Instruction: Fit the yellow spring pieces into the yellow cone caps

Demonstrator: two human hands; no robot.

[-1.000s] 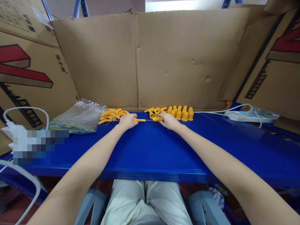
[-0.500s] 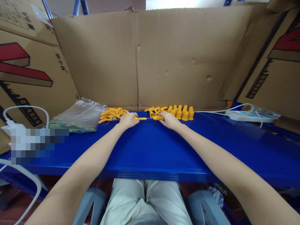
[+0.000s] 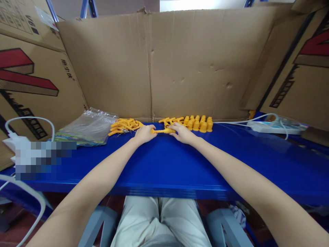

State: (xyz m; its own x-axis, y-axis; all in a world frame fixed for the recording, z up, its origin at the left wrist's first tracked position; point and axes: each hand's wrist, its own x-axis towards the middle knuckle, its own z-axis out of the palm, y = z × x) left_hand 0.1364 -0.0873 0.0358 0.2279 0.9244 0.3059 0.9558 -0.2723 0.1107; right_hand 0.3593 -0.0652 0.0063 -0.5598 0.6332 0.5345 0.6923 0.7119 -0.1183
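My left hand (image 3: 145, 134) is closed on the flared end of a yellow ribbed plastic rod (image 3: 158, 131). Facing it, my right hand (image 3: 183, 133) has its fingers closed on a smooth yellow plastic piece (image 3: 169, 131). The two yellow parts lie in one line above the blue table and meet between my hands; whether they are locked together I cannot tell. Left of my left hand is a heap of yellow handles (image 3: 123, 126) with thin metal spirals. Behind my right hand lie a few yellow branched pieces (image 3: 171, 120), beside rows of yellow cup-shaped caps (image 3: 203, 126).
Clear plastic bags (image 3: 86, 128) are stacked at the left on the blue table (image 3: 164, 164). A white power strip (image 3: 272, 127) with cables lies at the right. Cardboard panels (image 3: 205, 61) wall the back and sides. A white charger (image 3: 19, 145) with a cable is at far left.
My hands have come slightly closer together. The metal spiral that showed between the two yellow parts is now covered, and the gap has closed. My left hand shifted a little right.
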